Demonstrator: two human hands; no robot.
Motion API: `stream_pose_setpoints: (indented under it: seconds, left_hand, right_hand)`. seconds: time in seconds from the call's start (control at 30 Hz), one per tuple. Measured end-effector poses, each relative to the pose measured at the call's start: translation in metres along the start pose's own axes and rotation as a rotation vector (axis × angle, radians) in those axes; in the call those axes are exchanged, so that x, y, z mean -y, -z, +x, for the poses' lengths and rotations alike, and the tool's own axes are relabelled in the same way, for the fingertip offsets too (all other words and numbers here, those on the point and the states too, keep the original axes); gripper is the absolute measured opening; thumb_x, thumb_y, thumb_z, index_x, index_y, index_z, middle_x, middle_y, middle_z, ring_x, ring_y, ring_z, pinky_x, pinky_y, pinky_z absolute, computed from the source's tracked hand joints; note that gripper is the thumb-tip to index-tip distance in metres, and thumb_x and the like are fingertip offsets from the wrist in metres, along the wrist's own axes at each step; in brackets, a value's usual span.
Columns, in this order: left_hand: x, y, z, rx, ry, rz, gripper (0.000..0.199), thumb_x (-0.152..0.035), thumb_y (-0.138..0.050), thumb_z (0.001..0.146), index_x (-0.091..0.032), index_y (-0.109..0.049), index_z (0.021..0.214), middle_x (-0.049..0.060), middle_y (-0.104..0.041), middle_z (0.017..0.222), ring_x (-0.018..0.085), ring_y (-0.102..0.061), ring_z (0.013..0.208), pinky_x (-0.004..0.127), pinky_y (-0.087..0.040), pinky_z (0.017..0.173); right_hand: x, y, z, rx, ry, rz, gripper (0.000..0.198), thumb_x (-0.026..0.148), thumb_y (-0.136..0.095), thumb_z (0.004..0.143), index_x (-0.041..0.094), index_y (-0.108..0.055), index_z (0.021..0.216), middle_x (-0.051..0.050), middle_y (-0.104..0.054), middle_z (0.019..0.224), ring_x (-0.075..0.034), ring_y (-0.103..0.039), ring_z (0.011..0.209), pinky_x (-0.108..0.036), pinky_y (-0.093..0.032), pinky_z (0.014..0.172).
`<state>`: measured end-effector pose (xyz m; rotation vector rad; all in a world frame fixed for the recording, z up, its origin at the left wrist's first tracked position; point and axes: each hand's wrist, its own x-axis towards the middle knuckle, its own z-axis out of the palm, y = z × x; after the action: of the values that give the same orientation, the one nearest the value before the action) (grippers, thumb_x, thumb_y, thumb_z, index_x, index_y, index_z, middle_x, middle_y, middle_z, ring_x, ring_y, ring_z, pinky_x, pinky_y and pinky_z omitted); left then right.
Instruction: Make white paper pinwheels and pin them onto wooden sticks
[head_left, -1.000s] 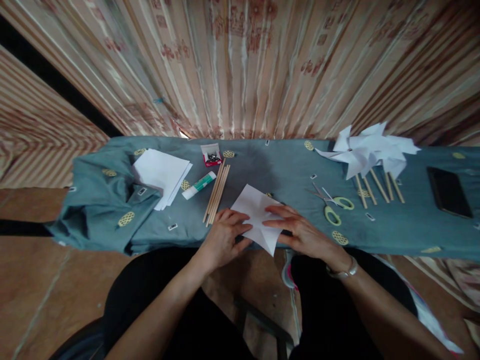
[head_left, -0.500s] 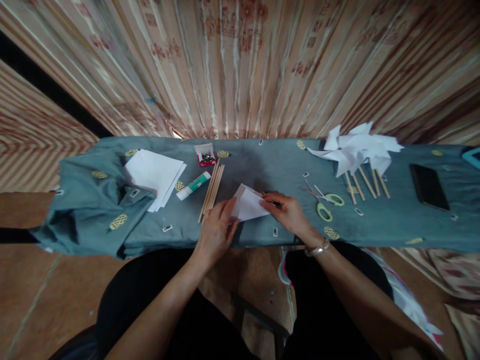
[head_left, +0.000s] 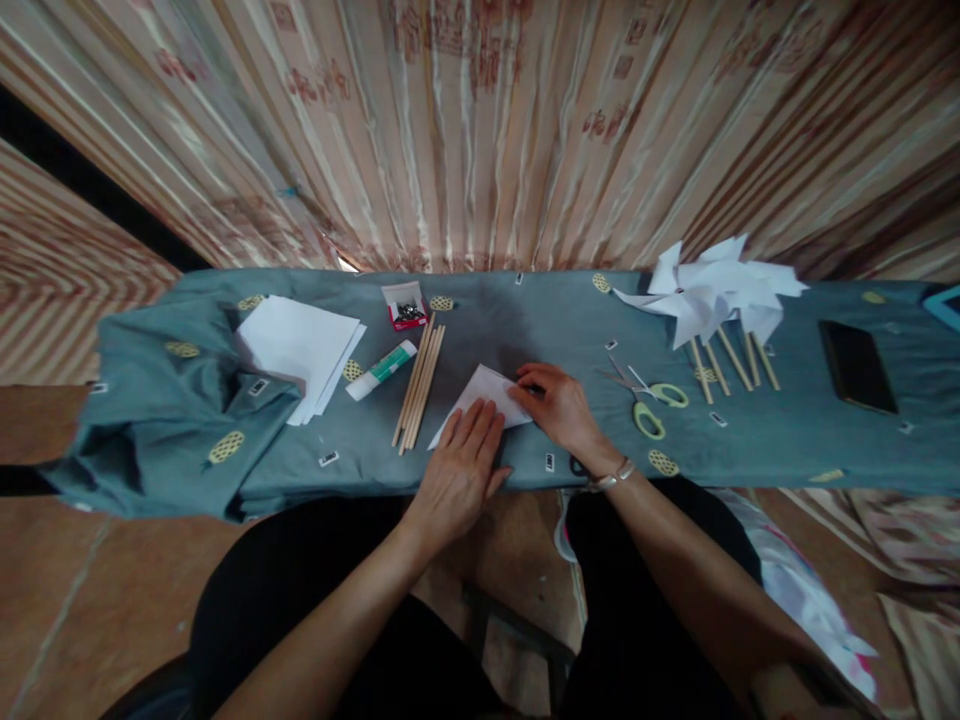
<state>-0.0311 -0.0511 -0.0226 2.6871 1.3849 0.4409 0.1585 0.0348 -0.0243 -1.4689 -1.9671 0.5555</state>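
Observation:
A folded sheet of white paper (head_left: pixel 491 385) lies on the cloth in front of me, its folded shape coming to a point at the top and at the left. My left hand (head_left: pixel 463 455) rests flat over its lower edge, fingers stretched out. At the paper's right corner, my right hand (head_left: pixel 555 400) pinches the edge between thumb and curled fingers. Just left of the paper lie several thin wooden sticks (head_left: pixel 420 385). Scissors with green handles (head_left: pixel 649 420) lie partly spread to the right of my right hand.
White paper pinwheels (head_left: pixel 712 290) on sticks lie at the back right, beside a dark phone (head_left: pixel 857 366). To the left are a glue stick (head_left: pixel 382 370), a small red box of metal pins (head_left: pixel 406 307) and a stack of white paper (head_left: pixel 300 345). Grey-green cloth (head_left: pixel 547 340) covers the narrow table.
My left hand has gone from gripping the paper's left side to lying flat on it. The paper is now folded flatter, its left point showing. My right hand stays at the right corner.

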Motion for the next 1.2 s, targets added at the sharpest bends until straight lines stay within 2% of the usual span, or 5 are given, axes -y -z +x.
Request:
stream_pose_setpoints:
  seconds: [0.7, 1.0, 1.1, 1.2]
  left_hand:
    - [0.004, -0.005, 0.002, 0.03, 0.024, -0.034, 0.061, -0.044, -0.05, 0.098, -0.006, -0.041, 0.146, 0.023, -0.048, 0.15, 0.035, -0.038, 0.146, 0.055, -0.032, 0.119]
    - [0.005, -0.008, 0.0, 0.04, 0.025, -0.055, 0.064, -0.049, -0.046, 0.099, -0.007, -0.04, 0.147, 0.024, -0.044, 0.153, 0.034, -0.033, 0.148, 0.055, -0.032, 0.118]
    - [0.006, -0.009, 0.0, 0.043, 0.02, -0.042, 0.066, -0.051, -0.046, 0.099, -0.007, -0.041, 0.147, 0.024, -0.044, 0.153, 0.034, -0.032, 0.149, 0.055, -0.032, 0.118]
    - [0.006, -0.01, 0.0, 0.036, 0.007, -0.023, 0.07, -0.054, -0.047, 0.097, -0.003, -0.042, 0.146, 0.026, -0.043, 0.153, 0.035, -0.032, 0.149, 0.054, -0.032, 0.119]
  right_hand:
    - [0.002, -0.004, 0.002, -0.034, 0.01, -0.078, 0.009, 0.022, -0.066, 0.084, 0.021, -0.07, 0.076, -0.01, -0.075, 0.104, -0.025, -0.068, 0.101, -0.041, -0.053, 0.095]
    - [0.002, -0.007, 0.001, -0.04, 0.018, -0.116, 0.009, 0.022, -0.065, 0.085, 0.021, -0.069, 0.077, -0.01, -0.074, 0.106, -0.027, -0.067, 0.102, -0.043, -0.052, 0.095]
    - [0.003, -0.006, 0.0, -0.045, 0.043, -0.157, 0.009, 0.024, -0.063, 0.088, 0.021, -0.07, 0.084, -0.011, -0.073, 0.109, -0.028, -0.066, 0.104, -0.044, -0.052, 0.097]
    - [0.006, -0.004, -0.008, -0.071, 0.094, -0.208, 0.021, 0.03, -0.061, 0.09, 0.019, -0.069, 0.107, -0.015, -0.068, 0.125, -0.031, -0.061, 0.116, -0.047, -0.049, 0.103]
